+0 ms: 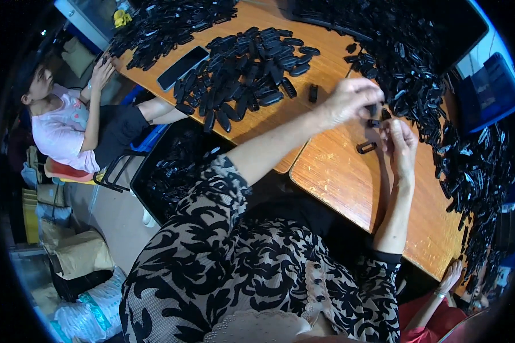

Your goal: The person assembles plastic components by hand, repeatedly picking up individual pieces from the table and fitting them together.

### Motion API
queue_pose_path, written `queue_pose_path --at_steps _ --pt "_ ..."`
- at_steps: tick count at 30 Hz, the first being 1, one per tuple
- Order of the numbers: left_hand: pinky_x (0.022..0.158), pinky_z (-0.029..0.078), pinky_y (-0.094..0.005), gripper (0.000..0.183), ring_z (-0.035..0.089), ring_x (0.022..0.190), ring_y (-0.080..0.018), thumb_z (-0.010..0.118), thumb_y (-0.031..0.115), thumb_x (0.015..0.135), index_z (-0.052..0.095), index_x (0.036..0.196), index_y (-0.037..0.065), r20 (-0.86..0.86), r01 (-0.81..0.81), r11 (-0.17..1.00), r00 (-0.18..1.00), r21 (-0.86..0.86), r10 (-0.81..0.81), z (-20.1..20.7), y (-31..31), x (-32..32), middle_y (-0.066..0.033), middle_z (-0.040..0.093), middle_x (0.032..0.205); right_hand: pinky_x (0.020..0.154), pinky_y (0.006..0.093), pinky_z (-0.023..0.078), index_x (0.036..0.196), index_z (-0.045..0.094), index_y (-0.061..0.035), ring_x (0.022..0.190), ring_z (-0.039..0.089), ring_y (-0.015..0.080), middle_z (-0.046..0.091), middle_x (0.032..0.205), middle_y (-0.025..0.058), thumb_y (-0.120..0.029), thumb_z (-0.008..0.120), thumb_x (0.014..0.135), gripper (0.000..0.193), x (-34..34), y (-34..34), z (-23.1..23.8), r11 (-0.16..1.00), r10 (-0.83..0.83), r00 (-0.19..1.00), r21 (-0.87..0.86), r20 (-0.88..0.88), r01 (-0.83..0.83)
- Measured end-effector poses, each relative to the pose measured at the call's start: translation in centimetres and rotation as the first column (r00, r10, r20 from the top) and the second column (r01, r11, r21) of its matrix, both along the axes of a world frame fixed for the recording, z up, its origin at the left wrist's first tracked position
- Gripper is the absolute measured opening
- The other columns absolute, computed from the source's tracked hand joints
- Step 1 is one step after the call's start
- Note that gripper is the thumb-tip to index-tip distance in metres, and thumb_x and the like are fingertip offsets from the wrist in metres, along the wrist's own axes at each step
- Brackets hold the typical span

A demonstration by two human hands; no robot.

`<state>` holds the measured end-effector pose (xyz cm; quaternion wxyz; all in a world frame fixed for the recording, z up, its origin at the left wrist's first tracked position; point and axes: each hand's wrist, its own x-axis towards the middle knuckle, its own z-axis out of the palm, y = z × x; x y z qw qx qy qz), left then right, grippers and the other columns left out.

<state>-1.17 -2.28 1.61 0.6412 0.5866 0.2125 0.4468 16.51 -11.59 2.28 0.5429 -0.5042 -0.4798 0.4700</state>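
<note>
My left hand [353,103] is raised over the wooden table, its fingers curled around a small black plastic part [372,108] that is partly hidden. Close by on the right, my right hand [400,143] pinches another small black piece [385,115] at its fingertips. A black rectangular frame [366,148] lies on the table just left of my right hand. Beyond my left forearm, one black part [313,92] sits apart from a heap of long oval black pieces [252,68].
Loose black parts [409,86] form a long pile along the far and right sides. A phone [183,67] lies beside the oval heap. One person [68,126] sits at the left; another person's hand [452,277] rests at the table's right edge. A blue bin [492,94] stands far right.
</note>
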Motion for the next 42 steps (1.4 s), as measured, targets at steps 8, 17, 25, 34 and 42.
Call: queue_pose_path --at_steps 8,17,25,34,42 --pt "0.068 0.051 -0.0386 0.021 0.063 0.077 -0.0277 0.061 0.026 0.092 0.066 0.087 0.007 -0.279 -0.112 0.322 0.287 0.94 0.916 -1.3 2.1 -11.2 -0.008 0.063 0.082 0.076 0.0305 0.05 0.098 0.07 0.0001 0.083 0.063 0.0162 0.068 0.084 0.0069 -0.007 0.073 0.083 0.016 2.2 1.1 -0.9 0.99 0.142 0.768 -0.07 0.625 -0.126" --pt "0.085 0.045 -0.0423 0.024 0.055 0.099 -0.033 0.069 0.023 0.085 0.061 0.092 0.002 -0.489 -0.028 0.505 0.209 0.862 0.847 -2.4 0.8 -14.8 -0.0132 0.057 0.1 0.085 0.0344 0.051 0.103 0.072 -0.0049 0.094 0.064 0.0244 0.066 0.1 0.0089 -0.003 0.074 0.078 0.025 3.6 0.9 -2.6 0.943 0.227 0.699 0.026 0.678 -0.331" --pt "0.096 0.042 -0.0391 0.039 0.051 0.118 -0.0247 0.06 0.002 0.084 0.063 0.122 0.011 -0.324 0.207 0.269 0.314 0.941 0.892 -0.8 1.0 -12.1 -0.0038 0.054 0.134 0.08 0.0396 0.052 0.106 0.071 -0.0062 0.093 0.063 0.0327 0.064 0.099 0.0141 -0.015 0.07 0.083 0.025 -0.4 0.8 -2.5 0.927 -0.184 0.444 0.305 0.877 -0.217" --pt "0.084 0.049 -0.0372 0.011 0.062 0.094 -0.0256 0.064 0.009 0.081 0.067 0.091 0.005 -0.536 0.345 0.419 0.407 0.84 0.74 -1.3 1.9 -6.5 -0.0077 0.067 0.091 0.069 0.042 0.052 0.099 0.066 -0.0041 0.085 0.062 0.0322 0.061 0.088 0.014 -0.017 0.063 0.086 0.018 -1.4 1.1 -2.9 0.885 -0.299 0.276 0.374 0.913 -0.278" --pt "0.067 0.053 -0.0365 0.023 0.066 0.072 -0.0266 0.077 0.011 0.075 0.06 0.087 0.0 -0.573 0.051 0.824 0.743 0.564 0.346 -1.7 2.1 1.4 -0.0155 0.066 0.077 0.065 0.0371 0.05 0.094 0.063 -0.0017 0.072 0.065 0.0305 0.067 0.086 0.0167 -0.015 0.066 0.087 0.016 0.0 1.3 -3.0 0.972 -0.218 0.728 0.213 0.65 0.101"
